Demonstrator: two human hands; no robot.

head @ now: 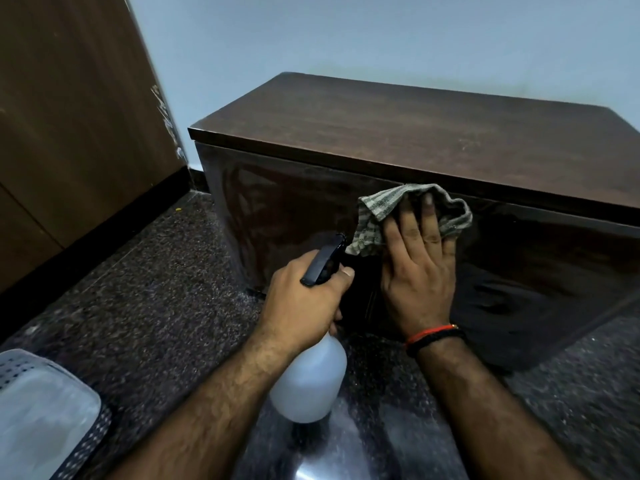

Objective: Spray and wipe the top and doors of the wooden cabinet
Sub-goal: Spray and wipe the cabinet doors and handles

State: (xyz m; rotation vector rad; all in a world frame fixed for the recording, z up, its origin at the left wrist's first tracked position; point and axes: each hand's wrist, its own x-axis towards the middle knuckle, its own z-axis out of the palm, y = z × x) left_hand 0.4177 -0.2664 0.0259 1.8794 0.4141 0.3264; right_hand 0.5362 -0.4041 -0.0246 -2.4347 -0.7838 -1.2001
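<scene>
A low dark wooden cabinet (433, 133) stands on the floor against the pale wall, its glossy front doors (294, 209) facing me. My right hand (419, 268) presses a grey-green striped cloth (381, 209) flat against the front, just under the top's edge. Its fingers are straight and spread. My left hand (304, 306) grips the neck of a white spray bottle (310, 382) with a black trigger head (323, 261), held low in front of the doors, nozzle toward them. A red and black band sits on the right wrist.
A tall brown wooden panel (76, 133) rises at the left, near the cabinet's left end. Dark speckled stone floor (156, 289) runs in front. A pale perforated plastic object (41, 410) lies at the bottom left corner.
</scene>
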